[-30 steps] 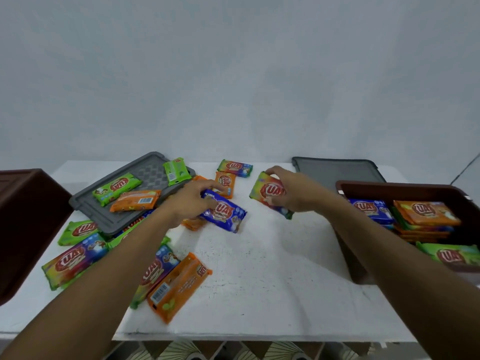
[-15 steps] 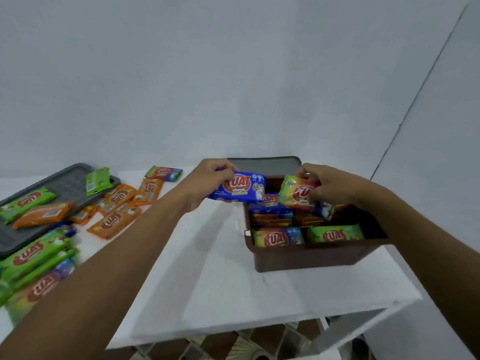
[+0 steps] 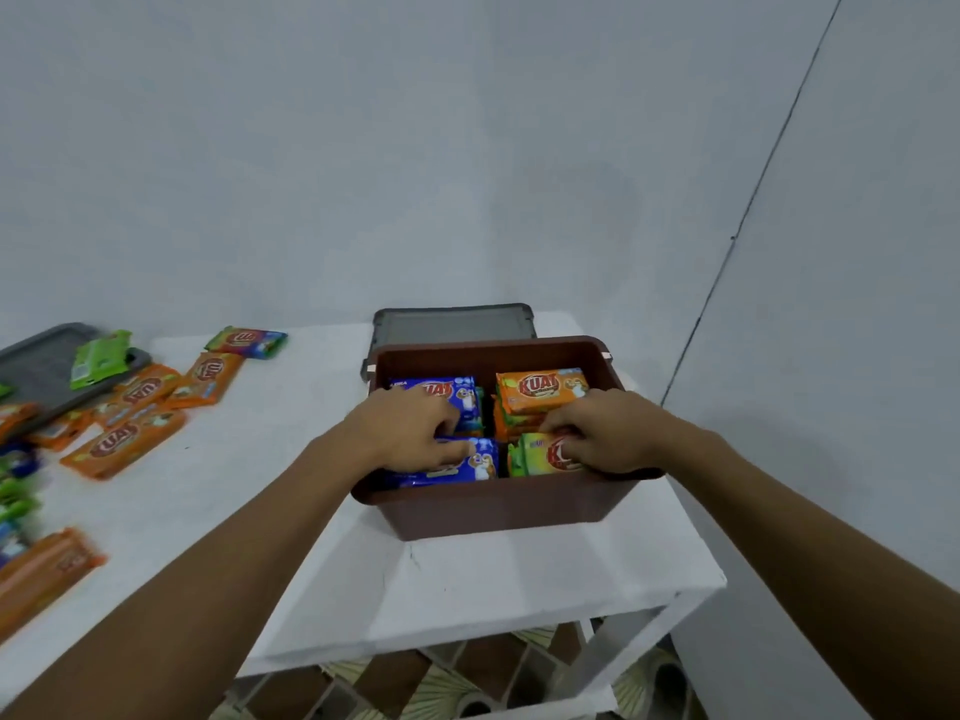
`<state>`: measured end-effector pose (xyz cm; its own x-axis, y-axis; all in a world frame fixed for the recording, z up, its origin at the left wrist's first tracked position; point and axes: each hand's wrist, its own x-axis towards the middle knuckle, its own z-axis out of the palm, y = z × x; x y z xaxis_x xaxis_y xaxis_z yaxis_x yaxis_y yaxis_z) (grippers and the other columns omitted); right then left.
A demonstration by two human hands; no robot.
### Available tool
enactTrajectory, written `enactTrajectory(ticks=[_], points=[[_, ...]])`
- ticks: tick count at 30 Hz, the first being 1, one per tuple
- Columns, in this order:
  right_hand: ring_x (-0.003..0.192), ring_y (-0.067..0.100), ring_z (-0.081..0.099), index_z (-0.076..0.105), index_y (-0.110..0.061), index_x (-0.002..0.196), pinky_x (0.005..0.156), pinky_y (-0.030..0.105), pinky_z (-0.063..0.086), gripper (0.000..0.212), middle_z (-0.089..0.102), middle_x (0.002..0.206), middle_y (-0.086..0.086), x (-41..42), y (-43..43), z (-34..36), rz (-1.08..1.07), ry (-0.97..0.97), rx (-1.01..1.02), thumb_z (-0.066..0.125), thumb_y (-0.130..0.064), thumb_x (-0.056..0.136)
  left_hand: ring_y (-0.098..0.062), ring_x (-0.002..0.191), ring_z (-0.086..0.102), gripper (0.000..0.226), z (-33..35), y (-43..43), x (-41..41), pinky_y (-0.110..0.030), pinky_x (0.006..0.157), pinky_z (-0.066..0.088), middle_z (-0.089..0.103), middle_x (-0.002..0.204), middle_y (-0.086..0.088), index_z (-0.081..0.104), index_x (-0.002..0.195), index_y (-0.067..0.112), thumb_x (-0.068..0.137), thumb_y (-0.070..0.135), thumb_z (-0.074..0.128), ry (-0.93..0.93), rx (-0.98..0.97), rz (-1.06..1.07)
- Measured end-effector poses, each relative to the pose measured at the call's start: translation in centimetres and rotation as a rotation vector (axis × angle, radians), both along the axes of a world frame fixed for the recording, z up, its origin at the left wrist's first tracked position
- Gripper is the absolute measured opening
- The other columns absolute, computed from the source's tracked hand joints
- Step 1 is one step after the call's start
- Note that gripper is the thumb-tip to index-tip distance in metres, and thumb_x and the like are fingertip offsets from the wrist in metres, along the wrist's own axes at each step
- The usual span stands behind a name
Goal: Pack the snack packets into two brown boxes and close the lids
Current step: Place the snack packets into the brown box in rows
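Observation:
A brown box (image 3: 498, 504) stands open at the table's right end, with stacks of snack packets inside. My left hand (image 3: 405, 433) is down in its near left part, fingers on a blue packet (image 3: 467, 466). My right hand (image 3: 605, 433) is in the near right part, gripping a green and yellow packet (image 3: 535, 457). Behind them lie another blue packet (image 3: 449, 389) and an orange packet (image 3: 540, 389) on top of their stacks. The box's grey lid (image 3: 452, 324) lies flat behind it.
Several loose orange, green and blue packets (image 3: 124, 441) are scattered over the left of the white table (image 3: 467, 579). A second grey lid (image 3: 36, 366) lies at the far left. The table's right edge and front corner are close to the box.
Both hands have carried their packets from above the table down into the brown box. The view has swung right, and the box is now centred.

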<state>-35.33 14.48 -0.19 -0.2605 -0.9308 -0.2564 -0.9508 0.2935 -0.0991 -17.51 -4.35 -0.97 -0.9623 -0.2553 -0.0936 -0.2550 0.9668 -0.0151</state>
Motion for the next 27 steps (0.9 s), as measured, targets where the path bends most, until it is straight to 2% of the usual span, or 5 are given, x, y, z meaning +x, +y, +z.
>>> enactTrajectory(ticks=[3,5,12,17,27], points=[[0.107,0.014,0.061,0.058,-0.034,0.124,0.089,0.031,0.052,0.029,0.062,0.128,-0.006,-0.5,0.2,-0.8,0.007,0.021,-0.14,0.041,-0.034,0.1,-0.009,0.092,0.061,0.041,-0.5,-0.1,0.3,-0.032,0.073,0.053,0.067,0.108,0.01,0.063,0.11,0.032,0.09,0.063,0.045,0.068,0.028,-0.034],[0.106,0.012,0.062,0.062,-0.032,0.118,0.088,0.03,0.053,0.027,0.064,0.125,-0.007,-0.7,0.1,-0.9,0.017,0.023,-0.169,0.041,-0.032,0.101,-0.008,0.097,0.061,0.041,-0.6,-0.1,0.3,-0.032,0.076,0.054,0.065,0.114,0.011,0.064,0.113,0.032,0.091,0.061,0.046,0.082,0.051,-0.049],[0.11,0.009,0.061,0.063,-0.032,0.12,0.092,0.029,0.051,0.028,0.063,0.127,-0.01,-1.0,-0.5,-0.4,0.111,0.073,-0.07,0.043,-0.029,0.101,-0.01,0.083,0.061,0.038,-0.8,-0.2,0.3,-0.025,0.06,0.044,0.068,0.098,0.008,0.065,0.101,0.028,0.092,0.06,0.045,0.052,0.048,-0.058],[0.106,0.014,0.063,0.061,-0.035,0.12,0.088,0.031,0.054,0.027,0.063,0.127,-0.008,-0.8,-0.3,-0.6,0.116,0.102,-0.108,0.042,-0.031,0.101,-0.012,0.112,0.058,0.043,-0.5,0.3,0.4,-0.029,0.076,0.048,0.06,0.131,0.01,0.054,0.133,0.034,0.099,0.053,0.039,0.007,0.036,-0.091],[0.11,0.014,0.061,0.059,-0.034,0.118,0.087,0.027,0.052,0.021,0.06,0.13,-0.007,-0.2,0.1,-0.9,0.133,0.075,-0.081,0.049,-0.033,0.099,-0.009,0.109,0.059,0.041,0.0,0.9,1.6,-0.031,0.082,0.052,0.062,0.128,0.012,0.053,0.133,0.036,0.098,0.053,0.041,-0.016,0.091,-0.125]])
